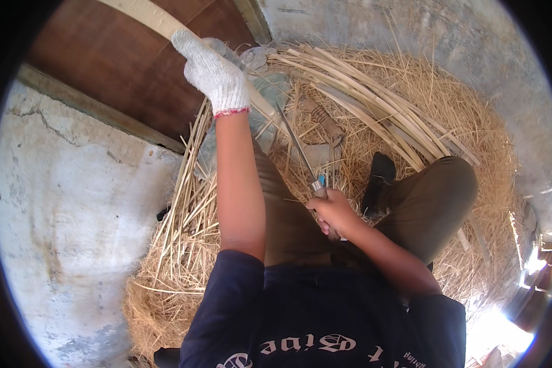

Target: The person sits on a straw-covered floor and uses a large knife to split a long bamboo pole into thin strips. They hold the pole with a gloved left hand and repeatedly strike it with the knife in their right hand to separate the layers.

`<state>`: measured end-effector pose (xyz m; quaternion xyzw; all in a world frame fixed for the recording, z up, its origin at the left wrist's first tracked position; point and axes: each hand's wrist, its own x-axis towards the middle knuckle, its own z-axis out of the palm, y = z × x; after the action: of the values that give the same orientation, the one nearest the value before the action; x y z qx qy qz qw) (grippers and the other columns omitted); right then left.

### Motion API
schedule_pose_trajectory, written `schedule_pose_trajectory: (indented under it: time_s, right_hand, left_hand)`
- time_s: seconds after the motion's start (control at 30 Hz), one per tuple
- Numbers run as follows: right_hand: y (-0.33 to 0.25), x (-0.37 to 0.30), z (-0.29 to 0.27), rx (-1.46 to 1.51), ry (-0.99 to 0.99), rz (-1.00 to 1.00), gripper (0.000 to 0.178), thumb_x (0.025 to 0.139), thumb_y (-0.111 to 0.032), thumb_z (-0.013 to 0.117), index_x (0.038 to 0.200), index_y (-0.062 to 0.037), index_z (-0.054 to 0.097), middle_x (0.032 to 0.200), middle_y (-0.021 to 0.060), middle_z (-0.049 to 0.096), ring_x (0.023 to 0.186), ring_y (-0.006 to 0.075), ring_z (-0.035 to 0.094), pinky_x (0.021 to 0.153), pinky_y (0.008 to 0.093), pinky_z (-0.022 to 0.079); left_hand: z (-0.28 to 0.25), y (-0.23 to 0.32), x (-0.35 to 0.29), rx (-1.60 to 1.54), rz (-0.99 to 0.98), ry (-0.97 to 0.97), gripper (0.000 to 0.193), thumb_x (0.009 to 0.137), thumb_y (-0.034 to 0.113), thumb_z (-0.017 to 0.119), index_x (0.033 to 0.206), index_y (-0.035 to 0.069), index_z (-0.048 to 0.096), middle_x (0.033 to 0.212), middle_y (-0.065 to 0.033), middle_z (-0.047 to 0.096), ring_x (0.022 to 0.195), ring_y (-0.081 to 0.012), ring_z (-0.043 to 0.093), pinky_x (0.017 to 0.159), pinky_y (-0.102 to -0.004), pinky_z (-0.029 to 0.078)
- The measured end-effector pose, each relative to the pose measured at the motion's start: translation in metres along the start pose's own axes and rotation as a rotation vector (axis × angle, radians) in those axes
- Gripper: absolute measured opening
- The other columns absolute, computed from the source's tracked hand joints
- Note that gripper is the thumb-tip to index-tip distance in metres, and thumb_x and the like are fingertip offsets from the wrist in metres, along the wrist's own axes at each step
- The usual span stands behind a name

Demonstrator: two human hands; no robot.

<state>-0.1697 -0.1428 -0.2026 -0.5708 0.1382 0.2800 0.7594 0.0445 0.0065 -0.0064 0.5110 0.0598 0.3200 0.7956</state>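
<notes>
We have the strip, a long pale length, running slantwise through the left hand, one end leaving the view ahead and to the left of that hand, the other part reaching back to its right. The left hand, in a white glove, is clenched around it. The knife is in the right hand, which is bare, its fingers wrapped around the handle; the blade points forward and left toward the strip, though whether it touches we cannot tell. We judge work on this strip to be under way, since strip and knife are both in hand; its exposed side looks smooth, but how much is left to do we cannot make out. The loose strips to the right of the left hand may be finished pieces or waiting stock, and the shavings around them suggest much cutting is done. As for pose, the left arm stretches almost straight ahead, while the right arm is bent, its hand low and close to the lap. Thin sticks lie behind and left of the left hand, a dark foot is ahead and right of the right hand, and a brown panel stands to the left hand's left.
</notes>
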Motion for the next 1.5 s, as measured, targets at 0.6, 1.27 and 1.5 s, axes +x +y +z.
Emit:
schedule_pose_trajectory:
  time_s: [0.6,1.27,1.5]
  right_hand:
    - [-0.008,-0.005,-0.002,-0.110,0.038,0.024,0.016,0.093,-0.013,0.062,0.085,-0.0027,0.052,0.054,0.0027,0.049,0.038,0.0143,0.046,0.035,0.0345,0.039]
    - [0.000,0.000,-0.001,-0.320,0.226,-0.420,0.016,0.089,-0.015,0.065,0.083,-0.0005,0.061,0.056,0.0085,0.057,0.037,0.0194,0.049,0.040,0.0368,0.043]
    - [0.001,0.016,-0.012,-0.300,0.115,0.011,0.014,0.091,-0.012,0.069,0.088,-0.0041,0.058,0.054,0.0042,0.051,0.036,0.0160,0.048,0.035,0.0323,0.037]
  left_hand:
    - [-0.006,0.007,-0.001,-0.060,0.032,0.101,0.067,0.101,0.065,0.049,0.061,0.011,0.042,0.054,-0.0012,0.039,0.044,-0.0150,0.035,0.041,-0.0333,0.028]
    - [-0.002,0.000,-0.003,-0.108,0.030,0.098,0.057,0.103,0.055,0.055,0.068,0.010,0.051,0.058,-0.0006,0.045,0.048,-0.0138,0.041,0.045,-0.0315,0.034]
    - [0.002,-0.004,-0.008,-0.089,0.043,0.079,0.057,0.105,0.053,0.053,0.068,0.009,0.051,0.057,-0.0011,0.045,0.048,-0.0135,0.043,0.046,-0.0314,0.034]
